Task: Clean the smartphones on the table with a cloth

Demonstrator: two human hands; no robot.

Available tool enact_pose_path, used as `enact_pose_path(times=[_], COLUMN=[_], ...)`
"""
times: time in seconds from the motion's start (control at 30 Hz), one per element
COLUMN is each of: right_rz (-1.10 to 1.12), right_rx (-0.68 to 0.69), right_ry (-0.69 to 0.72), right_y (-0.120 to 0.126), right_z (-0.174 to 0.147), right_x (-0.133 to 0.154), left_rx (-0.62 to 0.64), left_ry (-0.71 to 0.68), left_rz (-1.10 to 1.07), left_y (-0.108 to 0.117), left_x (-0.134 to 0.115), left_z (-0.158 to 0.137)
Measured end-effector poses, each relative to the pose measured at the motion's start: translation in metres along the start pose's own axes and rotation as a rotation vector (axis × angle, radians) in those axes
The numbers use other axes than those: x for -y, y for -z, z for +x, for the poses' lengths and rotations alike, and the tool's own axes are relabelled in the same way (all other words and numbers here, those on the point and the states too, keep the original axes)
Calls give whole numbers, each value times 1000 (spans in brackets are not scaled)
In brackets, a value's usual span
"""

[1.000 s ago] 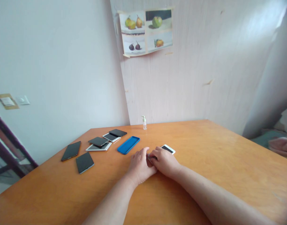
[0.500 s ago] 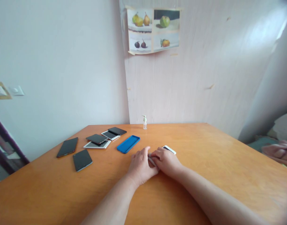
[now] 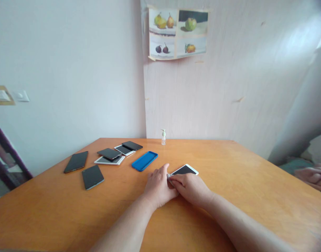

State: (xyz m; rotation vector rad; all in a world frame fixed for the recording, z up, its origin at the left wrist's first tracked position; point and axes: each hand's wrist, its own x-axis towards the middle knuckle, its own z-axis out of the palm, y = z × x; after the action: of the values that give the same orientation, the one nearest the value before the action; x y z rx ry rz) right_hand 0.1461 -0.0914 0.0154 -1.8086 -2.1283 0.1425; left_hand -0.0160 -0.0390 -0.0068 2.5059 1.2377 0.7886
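Observation:
A white smartphone (image 3: pixel 186 170) with a dark screen lies at a slant under my hands, its far end showing beyond my right hand. My left hand (image 3: pixel 159 187) curves around the phone's near left part, thumb and fingers on either side of it. With bent fingers, my right hand (image 3: pixel 193 187) presses a small light grey, cloth-like piece (image 3: pixel 169 177) onto the phone near my left hand. Most of that piece is covered by the fingers. Beyond my left hand lies an empty blue phone case (image 3: pixel 144 161), hollow side up.
At the table's left lie several phones: a dark one (image 3: pixel 76 161), a grey-edged one (image 3: pixel 92 177), a white one (image 3: pixel 104 160) partly under another dark one (image 3: pixel 109 153), and more behind. A small pump bottle (image 3: pixel 163 138) stands at the back edge of the wooden table (image 3: pixel 228 164).
My right hand has slid slightly toward me and right, so more of the phone's screen shows. The left hand stays in place. The view has shifted slightly.

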Motion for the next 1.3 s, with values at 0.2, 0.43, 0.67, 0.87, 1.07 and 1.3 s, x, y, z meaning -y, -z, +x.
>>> enact_pose_path(times=[0.2,0.43,0.67,0.87,1.07,1.3], right_rz=[-258,7,-102,-68,205,-1], right_rx=[8,60,-87,-203,-140,-162], right_ry=[-252,-49,-223,-201,153,-231], right_y=[19,11,10,9,-9,7], right_z=[2,-6,6,9,6,10], right_x=[-24,-19,-30,-45,-17,-62], left_rx=[31,19,28,26,21,38], left_ry=[11,-9,-7,-15,-19,-8], left_rz=[-25,-16,-12,-18,4,-17], left_y=[4,2,3,3,2,6], left_x=[-3,0,0,0,1,-1], left_z=[0,0,0,1,1,1])
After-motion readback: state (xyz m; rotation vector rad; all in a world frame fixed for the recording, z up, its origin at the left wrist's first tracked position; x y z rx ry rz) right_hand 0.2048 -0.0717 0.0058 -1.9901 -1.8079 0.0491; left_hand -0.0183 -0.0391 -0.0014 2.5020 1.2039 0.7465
